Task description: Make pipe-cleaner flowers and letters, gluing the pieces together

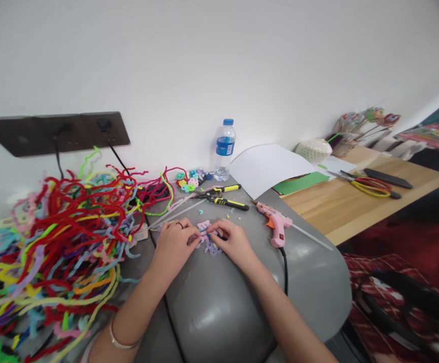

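Between my two hands lies a small pipe-cleaner piece point(212, 248) in lilac, pink and pale blue, bent into loops, low over the grey table point(219, 307). My left hand point(176, 242) pinches its left side with thumb and forefinger; a dark ring is on one finger. From the other side, my right hand point(233, 241) has its fingertips closed on the piece's right part. My fingers cover some of it, so its full shape is hidden. Just beyond the hands rest yellow-and-black pliers point(227, 202). To the right lies a pink glue gun point(278, 224) with a glue stick in its back.
A large heap of colourful pipe cleaners point(71, 227) covers the left side. At the wall stand a water bottle point(225, 151) and small pipe-cleaner flowers point(189, 182). White paper point(268, 164) lies right of them. Scissors point(371, 186) rest on the wooden board point(329, 214). Black cords cross the table.
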`<action>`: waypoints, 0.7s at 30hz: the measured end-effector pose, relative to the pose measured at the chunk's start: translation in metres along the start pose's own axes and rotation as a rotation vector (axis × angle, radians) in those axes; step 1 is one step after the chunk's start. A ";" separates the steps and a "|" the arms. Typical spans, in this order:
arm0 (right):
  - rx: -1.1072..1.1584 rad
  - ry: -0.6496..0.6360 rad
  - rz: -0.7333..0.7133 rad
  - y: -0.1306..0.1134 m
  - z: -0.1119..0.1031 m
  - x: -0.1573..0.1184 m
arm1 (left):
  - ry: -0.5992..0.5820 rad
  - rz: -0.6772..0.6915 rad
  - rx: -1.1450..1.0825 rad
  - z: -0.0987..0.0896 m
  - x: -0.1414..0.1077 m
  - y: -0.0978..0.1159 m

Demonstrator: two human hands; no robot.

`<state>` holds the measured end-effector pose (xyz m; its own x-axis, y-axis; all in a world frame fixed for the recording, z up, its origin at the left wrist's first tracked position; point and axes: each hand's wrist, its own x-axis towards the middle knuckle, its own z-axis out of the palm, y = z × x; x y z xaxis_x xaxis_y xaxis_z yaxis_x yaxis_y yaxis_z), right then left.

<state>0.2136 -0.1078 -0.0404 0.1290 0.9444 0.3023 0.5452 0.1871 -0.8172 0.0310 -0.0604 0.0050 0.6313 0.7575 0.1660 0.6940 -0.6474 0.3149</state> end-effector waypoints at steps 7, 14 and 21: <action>-0.005 -0.002 -0.002 0.000 0.000 0.000 | -0.012 0.012 0.007 0.001 0.000 -0.001; -0.013 -0.001 0.000 0.001 0.001 0.000 | -0.029 0.005 0.024 0.001 0.001 0.001; -0.018 -0.001 0.000 -0.001 0.000 -0.001 | 0.039 -0.020 -0.063 -0.005 0.000 -0.003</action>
<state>0.2130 -0.1087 -0.0392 0.1287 0.9447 0.3016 0.5603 0.1817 -0.8081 0.0272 -0.0576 0.0092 0.6028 0.7738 0.1945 0.6825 -0.6263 0.3767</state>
